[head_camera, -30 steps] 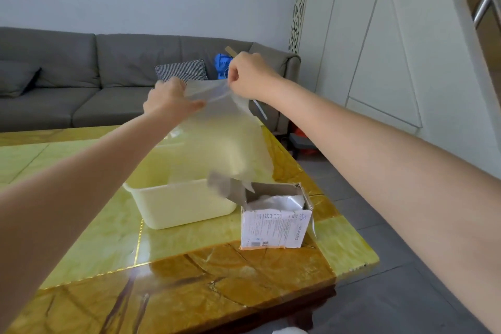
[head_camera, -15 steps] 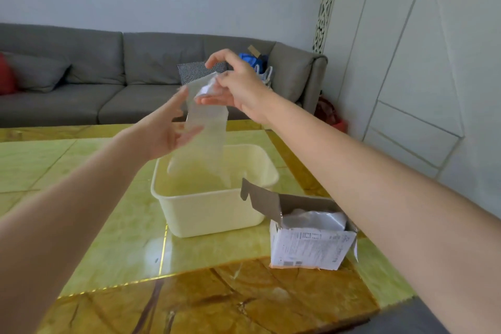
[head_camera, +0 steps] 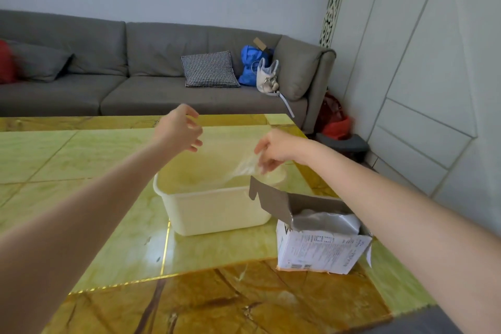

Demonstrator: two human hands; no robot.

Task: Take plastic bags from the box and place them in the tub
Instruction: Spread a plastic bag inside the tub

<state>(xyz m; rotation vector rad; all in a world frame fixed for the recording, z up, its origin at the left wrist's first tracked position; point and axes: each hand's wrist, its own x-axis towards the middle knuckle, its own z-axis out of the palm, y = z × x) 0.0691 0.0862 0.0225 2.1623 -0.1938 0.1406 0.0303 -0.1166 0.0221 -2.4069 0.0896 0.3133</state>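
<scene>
Right hand (head_camera: 273, 150) has lowered, pinching the plastic bag (head_camera: 245, 167) over the tub (head_camera: 217, 211); left hand (head_camera: 180, 127) has released, fingers spread.

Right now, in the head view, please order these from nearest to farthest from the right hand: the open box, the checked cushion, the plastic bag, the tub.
1. plastic bag: in the right hand grip, over the tub.
2. tub: directly below.
3. open box: on the table, right of the tub.
4. checked cushion: far back, on the sofa.
</scene>
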